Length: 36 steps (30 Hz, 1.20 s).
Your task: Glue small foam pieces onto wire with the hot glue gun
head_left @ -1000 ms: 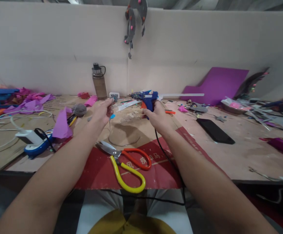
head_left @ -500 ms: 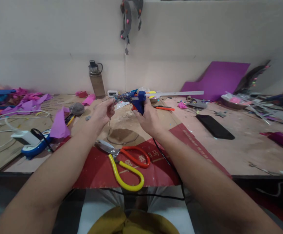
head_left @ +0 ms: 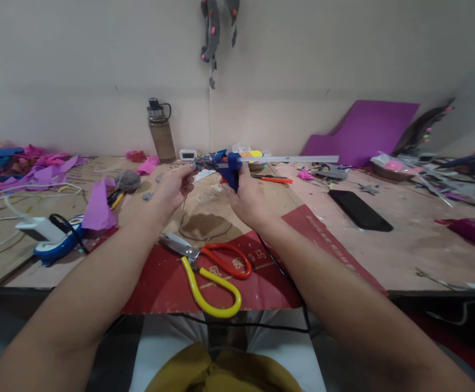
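Observation:
My right hand is closed around the handle of a blue glue gun. A long translucent glue stick sticks out of its back to the right, and the nozzle points left. My left hand pinches something small right at the nozzle; a thin grey cord hangs from these fingers toward the table, though the pinched piece itself is too small to make out. Below both hands, scissors with one red and one yellow handle lie on red printed card.
A water bottle stands by the wall, near a ball of grey yarn. Left lies a blue power strip with a white charger. To the right are a black phone, a purple sheet and an orange cutter.
Both hands stay almost in place, with the glue gun's nozzle still at the left fingers. The whole view has shifted very slightly.

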Motion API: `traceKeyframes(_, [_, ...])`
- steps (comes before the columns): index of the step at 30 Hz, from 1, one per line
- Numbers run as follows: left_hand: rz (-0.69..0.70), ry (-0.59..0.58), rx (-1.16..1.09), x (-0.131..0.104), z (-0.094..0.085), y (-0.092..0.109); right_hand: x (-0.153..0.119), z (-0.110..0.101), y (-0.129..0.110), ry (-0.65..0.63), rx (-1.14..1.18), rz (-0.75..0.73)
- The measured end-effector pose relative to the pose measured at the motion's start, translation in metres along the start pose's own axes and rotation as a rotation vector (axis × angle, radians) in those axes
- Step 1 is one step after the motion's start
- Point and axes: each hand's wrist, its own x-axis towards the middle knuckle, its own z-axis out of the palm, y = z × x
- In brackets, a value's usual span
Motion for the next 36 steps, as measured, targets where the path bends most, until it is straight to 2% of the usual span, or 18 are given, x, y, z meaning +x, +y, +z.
traceKeyframes(11, [0.056,0.047,-0.016,-0.0009,-0.0001,-0.0003,0.0,0.0025,0.0018,0.008,-0.024,0.007])
traceKeyframes(16, [0.06,0.007,-0.009,0.0003,-0.0014,-0.0012,0.0001,0.0021,-0.0008,-0.013,-0.053,0.046])
traceKeyframes(36, [0.074,0.041,0.051,-0.002,0.0011,0.0012,-0.0008,0.004,0.0025,0.014,-0.045,-0.006])
